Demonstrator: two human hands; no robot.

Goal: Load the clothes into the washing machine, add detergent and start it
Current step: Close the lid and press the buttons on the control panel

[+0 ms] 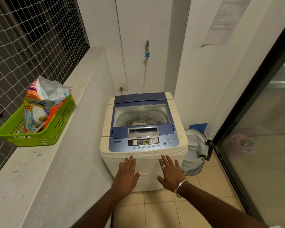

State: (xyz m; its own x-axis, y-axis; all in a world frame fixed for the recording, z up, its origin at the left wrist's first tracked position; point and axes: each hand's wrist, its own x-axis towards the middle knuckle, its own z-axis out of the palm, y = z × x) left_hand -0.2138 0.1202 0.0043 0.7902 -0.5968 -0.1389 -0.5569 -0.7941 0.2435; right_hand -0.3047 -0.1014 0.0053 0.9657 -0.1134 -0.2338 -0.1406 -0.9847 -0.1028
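The cream and blue top-loading washing machine [143, 129] is standing on the beige tiled floor [155, 211] in the corner of a narrow white-walled space, its lid lying closed. Through the lid's clear window, a pale bundle of clothes [143, 123] is showing inside the drum. The blue control panel is carrying the word "TurboDrum" [117, 141] at its left, a small display is glowing with the green digits "14" [144, 143], and a round play/pause button [165, 143] is sitting at the right; the smaller print is too fine to read. The left hand [127, 175] and the right hand [170, 173] are reaching flat toward the machine's front, fingers straight, spread wide and holding nothing, with fingertips near its top front edge; whether they are touching it cannot be told. The right hand is wearing a ring, and a silver bangle [179, 188] is circling its wrist. Just right of the machine, a grey and white fabric laundry hamper [196, 150] is resting on the floor. On the white ledge [39, 170] to the left, a lime-green perforated plastic basket [59, 127] is holding an opened, brightly coloured detergent bag [39, 104], its lettering crumpled and unreadable. Behind the machine, a wall tap with a blue connector [147, 54] is feeding a white hose downward. A printed paper sheet [224, 22] is hanging on the right wall, its text too blurred to read.
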